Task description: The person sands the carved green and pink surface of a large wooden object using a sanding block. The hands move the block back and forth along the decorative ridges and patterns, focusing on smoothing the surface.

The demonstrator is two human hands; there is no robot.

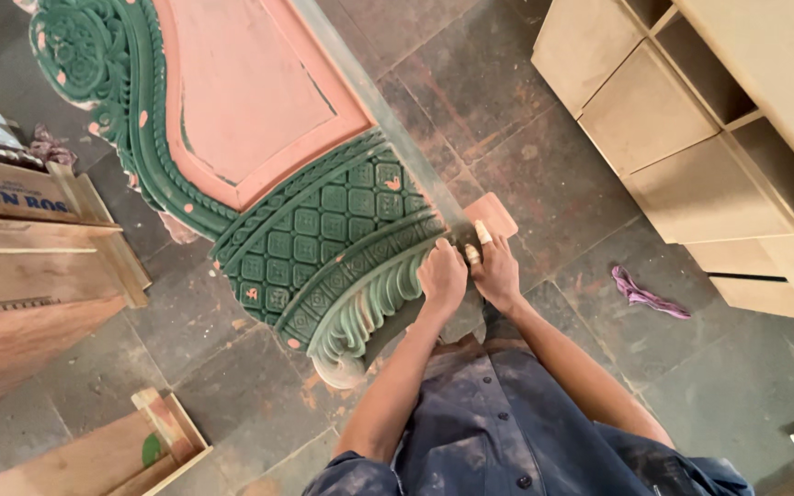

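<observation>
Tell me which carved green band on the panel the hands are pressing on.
The outermost scalloped band, along the panel's edge: both the left hand and right hand rest there, not the grid-patterned band.

A green carved panel (323, 234) with a pink centre is pressed at its edge by the left hand (441, 278) and right hand (496, 271), above a stone floor (544, 184) where a purple rag (647, 296) lies.

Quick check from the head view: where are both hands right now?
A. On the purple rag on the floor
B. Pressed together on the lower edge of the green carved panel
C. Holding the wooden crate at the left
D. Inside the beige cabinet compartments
B: the left hand and the right hand sit side by side at the edge of the green carved panel; the purple rag lies apart on the floor.
</observation>
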